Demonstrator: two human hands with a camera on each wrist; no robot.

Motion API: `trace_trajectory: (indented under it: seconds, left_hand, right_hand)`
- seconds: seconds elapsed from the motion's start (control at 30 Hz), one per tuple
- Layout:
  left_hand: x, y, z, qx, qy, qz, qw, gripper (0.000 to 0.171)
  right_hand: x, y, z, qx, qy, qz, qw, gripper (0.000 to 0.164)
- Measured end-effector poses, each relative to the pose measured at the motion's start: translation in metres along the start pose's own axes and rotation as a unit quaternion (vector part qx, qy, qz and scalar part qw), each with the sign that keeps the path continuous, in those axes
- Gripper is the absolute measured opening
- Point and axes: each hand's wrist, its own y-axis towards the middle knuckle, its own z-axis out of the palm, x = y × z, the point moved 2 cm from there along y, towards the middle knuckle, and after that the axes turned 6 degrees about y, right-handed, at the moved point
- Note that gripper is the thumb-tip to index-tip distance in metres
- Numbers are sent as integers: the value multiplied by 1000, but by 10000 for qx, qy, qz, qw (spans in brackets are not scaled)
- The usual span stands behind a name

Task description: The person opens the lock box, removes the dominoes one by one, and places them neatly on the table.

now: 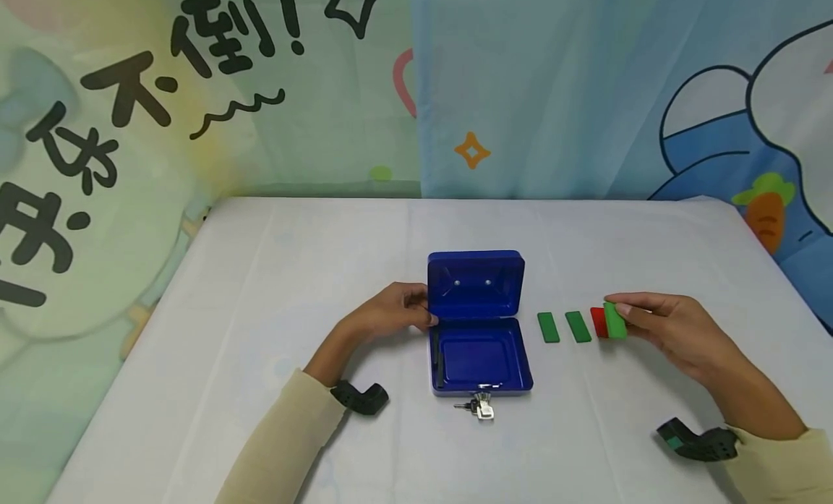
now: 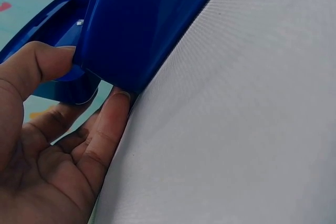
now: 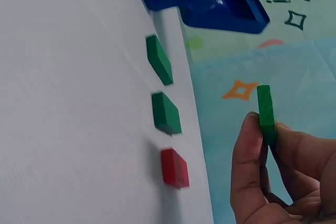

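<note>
My left grip point(image 1: 397, 307) was curled round the left side of an open blue box point(image 1: 480, 359), at the hinge. My right grip point(image 1: 673, 330), closed to a thumb-and-finger pinch, held a green block point(image 3: 266, 114) raised to the box's right. On the white worktop point(image 1: 325, 244), right of the box, were two more green blocks point(image 1: 548, 327), then a red block point(image 1: 598, 323). A lock point(image 1: 484, 408) sat at the box's front.

Left grip point(image 1: 395, 309) holds open blue box point(image 1: 481, 356); right grip point(image 1: 680, 334) pinches green block point(image 1: 614, 321), red block point(image 1: 597, 322) partly behind.
</note>
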Motion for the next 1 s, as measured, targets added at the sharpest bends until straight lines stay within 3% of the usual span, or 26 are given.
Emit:
trace_trajectory:
  seconds: [0.27, 0.43, 0.6, 0.77, 0.87, 1.0]
  left_hand:
    - [1, 0, -1, -11, -6, 29, 10000, 41]
    - [0, -1, 0, -10, 42, 47, 10000, 42]
    - [1, -1, -1, 7, 47, 71, 10000, 42]
    - [0, -1, 0, 20, 23, 111, 9999, 42]
    - [0, -1, 0, 36, 15, 127, 9999, 41]
    - [0, -1, -1, 57, -2, 163, 9999, 42]
  right_hand:
    - [-3, 3, -17, -438, -101, 147, 9989, 19]
    - [-7, 4, -26, -931, -698, 171, 9931, 14]
    - [-10, 6, -35, -1013, -1341, 293, 9853, 16]
    - [-13, 11, -43, -1103, -1378, 484, 9831, 18]
    - [-15, 12, -45, -1175, -1693, 500, 9773, 21]
    - [-16, 13, -44, -1237, -2367, 504, 9624, 37]
